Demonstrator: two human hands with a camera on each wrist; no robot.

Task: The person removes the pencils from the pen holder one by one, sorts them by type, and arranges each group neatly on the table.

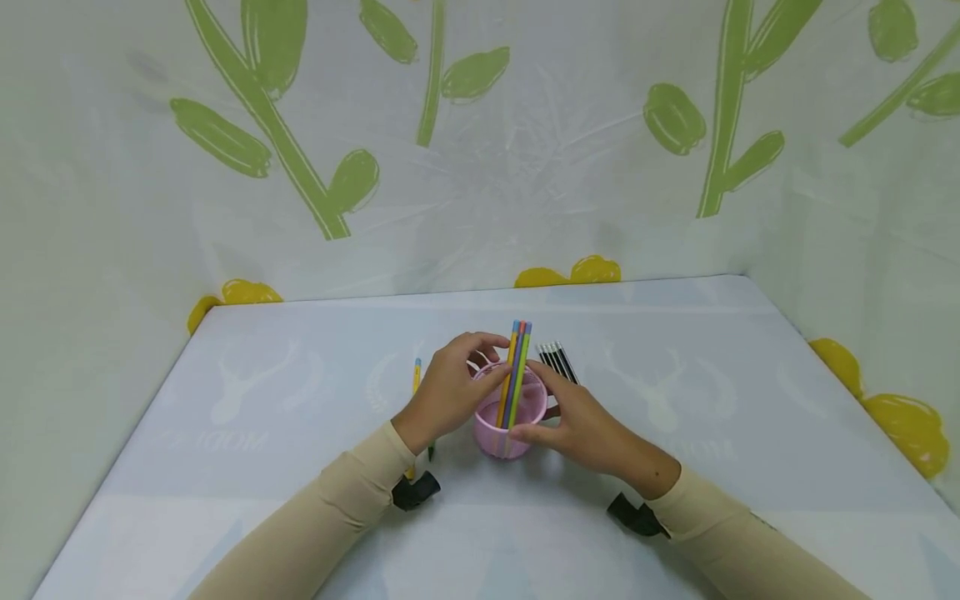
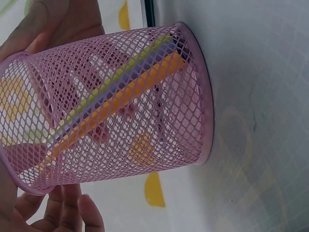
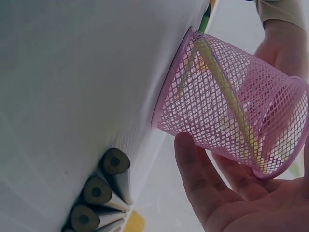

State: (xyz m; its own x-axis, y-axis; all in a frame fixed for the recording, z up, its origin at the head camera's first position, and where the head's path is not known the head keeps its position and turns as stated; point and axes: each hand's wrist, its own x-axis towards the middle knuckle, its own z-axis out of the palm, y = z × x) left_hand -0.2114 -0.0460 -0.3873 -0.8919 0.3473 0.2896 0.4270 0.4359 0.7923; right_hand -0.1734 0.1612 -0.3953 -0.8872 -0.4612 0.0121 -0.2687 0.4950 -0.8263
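A pink mesh pencil cup (image 1: pixel 495 444) stands upright between the two hands. Several coloured pencils (image 1: pixel 519 367), among them orange, purple and green ones, lean inside it with their ends above the rim. My right hand (image 1: pixel 588 425) holds the cup from the right, thumb at the near side and fingers round the far side. The left hand (image 1: pixel 450 383) hovers at the left rim, its thumb reaching over the cup beside the pencils. In the left wrist view, its loosely bent fingers (image 2: pixel 58 210) show just outside the mesh (image 2: pixel 120 111).
Several black-and-white striped pencils (image 1: pixel 557 361) lie on the table (image 1: pixel 285 450) behind the right hand. A yellow pencil (image 1: pixel 417 375) and a green pencil tip (image 1: pixel 431 452) show around the left hand, partly hidden by it. A wall with painted leaves (image 1: pixel 225 142) rises behind.
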